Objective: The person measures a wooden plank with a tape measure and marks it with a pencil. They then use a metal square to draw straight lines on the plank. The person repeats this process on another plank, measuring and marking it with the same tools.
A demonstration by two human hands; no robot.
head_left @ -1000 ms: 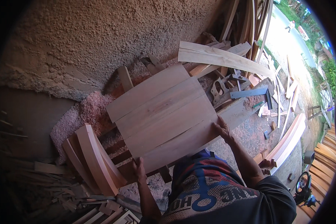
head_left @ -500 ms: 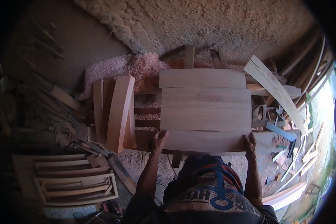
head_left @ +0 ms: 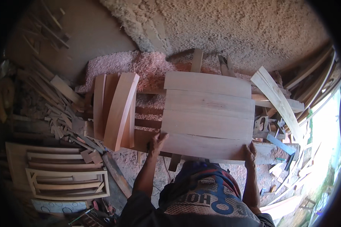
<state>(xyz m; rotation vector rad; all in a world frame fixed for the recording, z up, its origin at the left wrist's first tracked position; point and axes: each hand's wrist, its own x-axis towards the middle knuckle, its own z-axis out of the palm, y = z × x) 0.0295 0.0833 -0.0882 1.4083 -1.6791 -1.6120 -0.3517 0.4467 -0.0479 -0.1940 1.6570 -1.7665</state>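
Several wide, pale wooden boards lie edge to edge in front of me as one panel, its far board [head_left: 207,82] slightly offset from the rest. My left hand [head_left: 158,143] is closed round the left end of the nearest board [head_left: 204,146], thumb on its top face. At the other end of that same board, my right hand [head_left: 250,153] grips the corner, with the fingers partly hidden beneath. A thin seam separates this board from the middle boards [head_left: 208,115].
Thick curved wooden pieces [head_left: 122,109] lean left of the panel. Pink shavings [head_left: 140,68] are heaped behind. On the right lie a long curved plank [head_left: 278,98], a hand plane [head_left: 260,124] and a blue strip [head_left: 280,143]. Slatted wooden frames [head_left: 68,185] rest at lower left.
The whole view has tilted slightly, so the panel now slopes down to the right. Both hands keep their places at the ends of the nearest board.
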